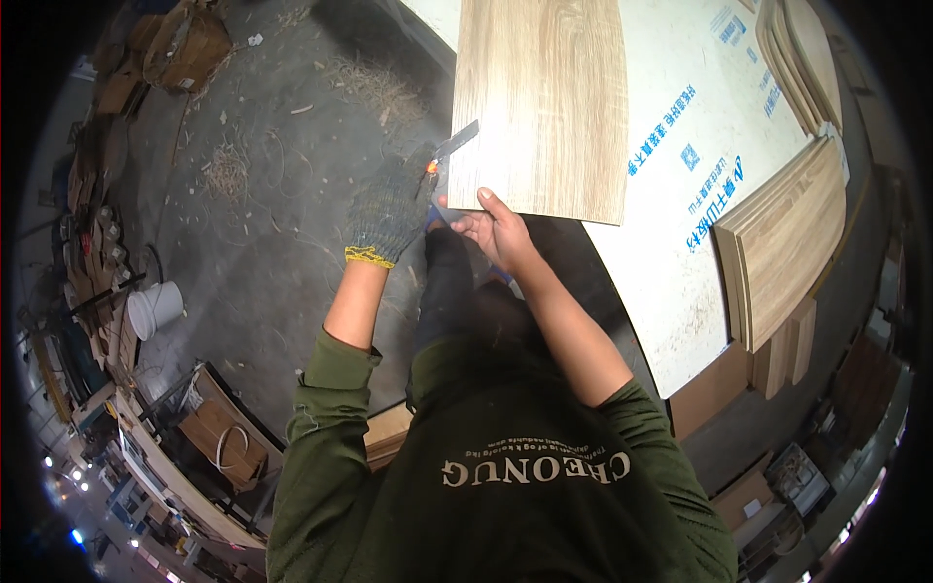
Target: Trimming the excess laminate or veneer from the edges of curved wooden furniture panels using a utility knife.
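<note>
My left hand (387, 209), in a dark knitted glove with a yellow cuff, is closed round a flat-bladed hand tool (457, 142). An orange bit shows at the tool's grip, and its grey metal blade lies across the left edge of a light wood-grain board (544, 107). The rest of the handle is hidden in the glove. My bare right hand (494, 231) grips the board's near edge close to its left corner, thumb on top and fingers below. The board rests partly on a white printed sheet (671, 282), its near left corner jutting past that sheet's edge.
Stacked wood-grain boards (787, 243) stand on the sheet's right side, with curved panels (802, 63) farther back. Wood shavings (374, 92) litter the grey floor at left. A white bucket (155, 309) and cardboard boxes (180, 44) are along the left side.
</note>
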### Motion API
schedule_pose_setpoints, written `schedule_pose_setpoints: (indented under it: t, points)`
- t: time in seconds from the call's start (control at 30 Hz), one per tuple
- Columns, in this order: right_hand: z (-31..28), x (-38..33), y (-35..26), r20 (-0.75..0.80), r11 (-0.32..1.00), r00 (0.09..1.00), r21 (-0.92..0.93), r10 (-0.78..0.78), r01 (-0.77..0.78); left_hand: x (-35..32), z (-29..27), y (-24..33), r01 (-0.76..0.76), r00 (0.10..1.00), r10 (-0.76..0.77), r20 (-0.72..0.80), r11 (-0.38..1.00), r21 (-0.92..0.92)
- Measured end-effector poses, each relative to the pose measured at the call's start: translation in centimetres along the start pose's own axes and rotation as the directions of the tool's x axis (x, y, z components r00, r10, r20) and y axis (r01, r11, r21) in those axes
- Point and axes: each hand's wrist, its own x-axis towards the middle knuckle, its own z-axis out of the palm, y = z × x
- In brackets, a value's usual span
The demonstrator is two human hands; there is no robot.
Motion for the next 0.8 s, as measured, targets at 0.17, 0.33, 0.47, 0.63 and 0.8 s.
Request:
schedule_pose_setpoints:
  t: [0.17, 0.33, 0.47, 0.63, 0.8]
  points:
    - [0.1, -0.1, -0.1, 0.027, 1.000, 1.000, -0.007, -0.008, 0.008, 1.3, 0.7, -0.9, -0.015, 0.999, 0.019, -0.032, 0.995, 0.098]
    - [0.0, -0.1, -0.1, 0.027, 1.000, 0.999, 0.004, -0.023, 0.023, 3.2, 0.2, -0.9, -0.003, 0.999, 0.000, 0.034, 0.996, 0.089]
    - [0.3, -0.2, -0.3, 0.026, 1.000, 0.999, -0.002, -0.022, 0.022, 4.6, -0.2, -0.8, -0.015, 1.000, 0.014, 0.018, 0.997, 0.070]
    - [0.7, -0.4, -0.5, 0.002, 1.000, 1.000, -0.022, -0.022, 0.022, 6.1, -0.6, -0.9, -0.034, 0.999, 0.032, 0.032, 0.997, 0.073]
    - [0.6, -0.4, -0.5, -0.005, 0.998, 1.000, -0.051, -0.022, 0.022, 7.9, -0.7, -1.2, -0.003, 0.995, -0.007, 0.096, 0.995, 0.101]
